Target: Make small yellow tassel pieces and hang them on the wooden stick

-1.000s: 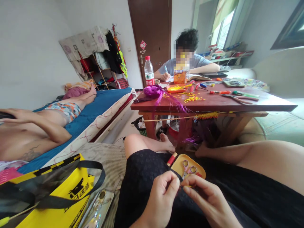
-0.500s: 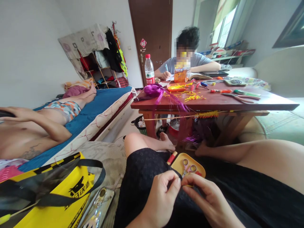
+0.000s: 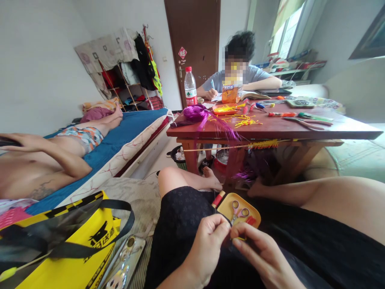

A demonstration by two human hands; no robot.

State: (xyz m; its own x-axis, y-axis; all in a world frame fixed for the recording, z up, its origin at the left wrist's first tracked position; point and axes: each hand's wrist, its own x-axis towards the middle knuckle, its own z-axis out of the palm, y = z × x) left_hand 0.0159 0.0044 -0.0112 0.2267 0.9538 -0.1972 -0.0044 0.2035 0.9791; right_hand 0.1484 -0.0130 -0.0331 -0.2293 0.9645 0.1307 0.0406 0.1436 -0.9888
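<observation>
Above the dark skirt in my lap, my left hand (image 3: 208, 243) is closed in a pinch. What its fingertips hold is too small to make out; a thin thread seems to run up from there. Close beside it, my right hand (image 3: 261, 248) pinches a small thin yellow piece (image 3: 242, 239), mostly hidden by the fingers. Just beyond both hands lies a yellow tray (image 3: 255, 207), holding pink-handled scissors (image 3: 240, 212) and something red. A red thread spool (image 3: 218, 198) leans at the tray's left side.
Ahead stands a red-brown table (image 3: 207, 130) with purple strands (image 3: 195, 114), yellow stems (image 3: 246, 121), pliers (image 3: 303, 123) and a water bottle (image 3: 190, 86). Someone writes behind it. Left are a yellow bag (image 3: 75, 257), a phone (image 3: 124, 263) and a person lying on a bed (image 3: 141, 124).
The view has shifted slightly. Both hands stay pinched close together, with only small finger movement; the yellow piece remains in my right hand.
</observation>
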